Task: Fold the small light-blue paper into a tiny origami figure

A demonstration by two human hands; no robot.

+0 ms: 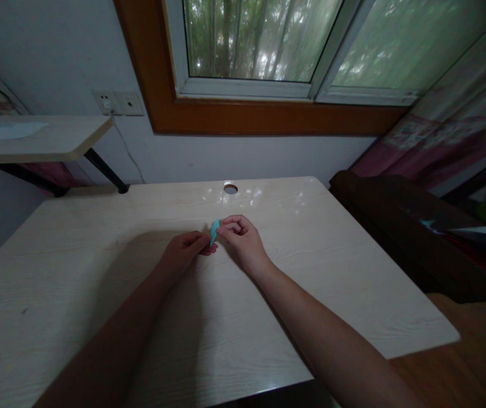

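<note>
A small light-blue piece, thin and perhaps folded paper (pixel 214 231), is held up between my two hands above the middle of the desk. My left hand (pixel 186 248) pinches its lower end with thumb and fingers. From the other side, my right hand (pixel 243 237) grips its upper right edge between thumb and forefinger, the other fingers curled. The piece stands nearly upright, tilted a little to the right at the top. Its exact kind is too small to make out.
The pale wood-grain desk (pixel 140 317) has a round cable hole (pixel 231 188) near its back edge. At the left a raised shelf (pixel 34 141) stands on black legs. Behind are a wall socket (pixel 117 103) and a window (pixel 263 45). Dark furniture (pixel 408 226) stands beyond the right edge.
</note>
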